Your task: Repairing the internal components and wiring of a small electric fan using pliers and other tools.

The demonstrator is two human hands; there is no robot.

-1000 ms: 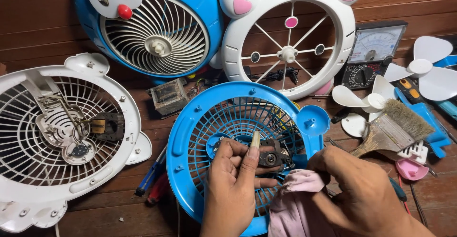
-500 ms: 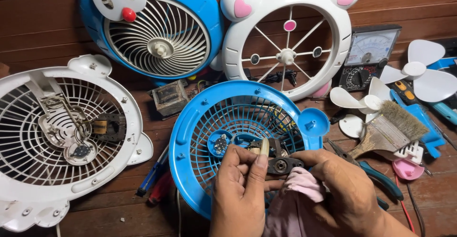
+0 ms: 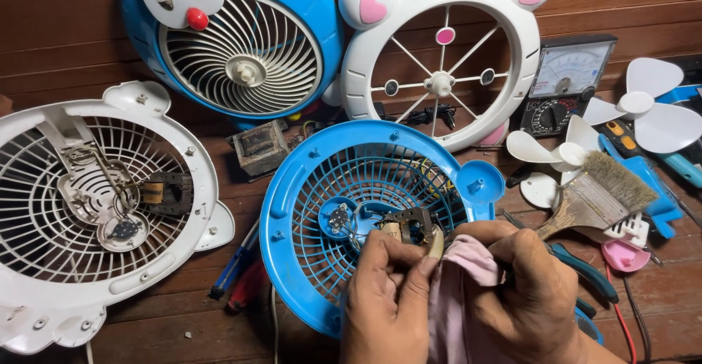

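Small metal motor (image 3: 411, 226), prob. partly wrapped in pink cloth (image 3: 462, 291), over blue fan grille (image 3: 344, 210).

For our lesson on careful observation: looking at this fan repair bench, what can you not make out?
Head view only:
- Lower rim of the blue fan grille: covered by both hands.
- Small motor part: its lower half sits behind the left hand fingers.
- Pink cloth: mostly wrapped in the right hand.
- White fan grille: cut off by the left edge.
- Meter dial: too small to read.

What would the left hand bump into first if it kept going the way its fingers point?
Probably the small motor already at the left hand's fingertips, inside the blue fan grille; depth is hard to judge.
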